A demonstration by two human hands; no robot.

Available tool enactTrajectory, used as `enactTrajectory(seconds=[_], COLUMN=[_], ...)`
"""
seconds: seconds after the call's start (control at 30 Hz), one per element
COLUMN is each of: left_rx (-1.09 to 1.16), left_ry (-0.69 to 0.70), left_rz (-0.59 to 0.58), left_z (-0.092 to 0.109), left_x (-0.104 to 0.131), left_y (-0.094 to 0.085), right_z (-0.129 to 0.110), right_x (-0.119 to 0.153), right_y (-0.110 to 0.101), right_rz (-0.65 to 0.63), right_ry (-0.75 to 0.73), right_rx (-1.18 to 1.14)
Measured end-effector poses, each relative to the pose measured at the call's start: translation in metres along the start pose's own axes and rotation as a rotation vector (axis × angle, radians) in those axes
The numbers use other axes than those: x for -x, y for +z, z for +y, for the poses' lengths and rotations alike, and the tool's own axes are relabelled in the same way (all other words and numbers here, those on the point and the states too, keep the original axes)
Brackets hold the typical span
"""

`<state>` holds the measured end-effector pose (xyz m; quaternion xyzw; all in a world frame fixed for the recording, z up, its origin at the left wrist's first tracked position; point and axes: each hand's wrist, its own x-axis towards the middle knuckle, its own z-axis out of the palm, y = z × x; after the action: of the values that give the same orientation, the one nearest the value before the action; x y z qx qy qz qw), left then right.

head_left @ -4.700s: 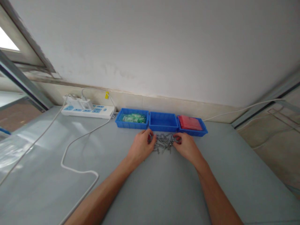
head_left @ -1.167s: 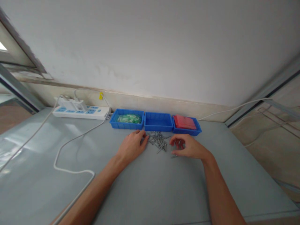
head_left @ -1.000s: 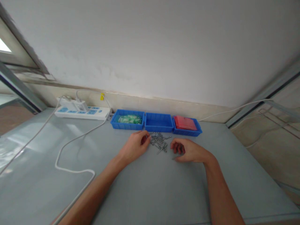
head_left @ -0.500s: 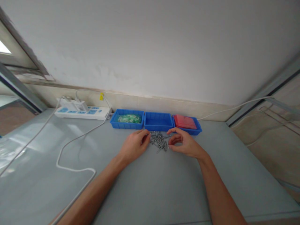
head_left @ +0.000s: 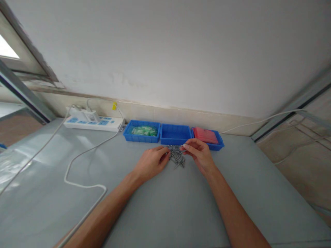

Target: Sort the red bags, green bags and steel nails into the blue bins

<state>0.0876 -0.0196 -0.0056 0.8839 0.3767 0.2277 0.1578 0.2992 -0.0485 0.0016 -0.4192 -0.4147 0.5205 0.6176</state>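
Note:
Several grey metal screws [head_left: 177, 158] lie in a loose pile on the grey table, in front of the middle blue tray [head_left: 176, 141]. At the pile's left side is my left hand [head_left: 155, 161], its thumb and fingers curled together; what they hold, if anything, is too small to make out. My right hand [head_left: 199, 154] is over the pile's right edge, pinching a screw between thumb and fingertips. The middle tray has nothing in it. Green and clear packets [head_left: 144, 131] fill the left blue tray [head_left: 141, 138], and red packets [head_left: 205, 135] lie in the right blue tray [head_left: 218, 146].
A white power strip [head_left: 94, 124] with plugs stands at the back left against the wall. Its white cable [head_left: 85, 186] winds across the table's left side, near my left forearm. Clear plastic [head_left: 15, 165] lies at the far left.
My right hand has moved left to the pile and its fingers have closed on a screw. My left hand has shifted slightly right. The view has shifted a little.

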Motion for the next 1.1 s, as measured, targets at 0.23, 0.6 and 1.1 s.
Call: enactTrajectory(seconds=[0.23,0.6,1.1], left_rx=[-0.025,-0.256,-0.089], left_ry=[-0.025,-0.097,-0.093], left_rz=[0.007,-0.088,-0.098], left_z=[-0.001,-0.006,-0.016], left_x=[0.0,0.001,-0.001], left_y=[-0.002,-0.016,-0.02], right_z=[0.005,0.005,-0.001], right_x=[-0.004,-0.007,-0.013], right_y=[-0.003,-0.009,-0.027], right_rz=[0.086,0.123,0.3], right_ry=[0.003,-0.064,-0.155], right_rx=[-0.002,0.108,0.233])
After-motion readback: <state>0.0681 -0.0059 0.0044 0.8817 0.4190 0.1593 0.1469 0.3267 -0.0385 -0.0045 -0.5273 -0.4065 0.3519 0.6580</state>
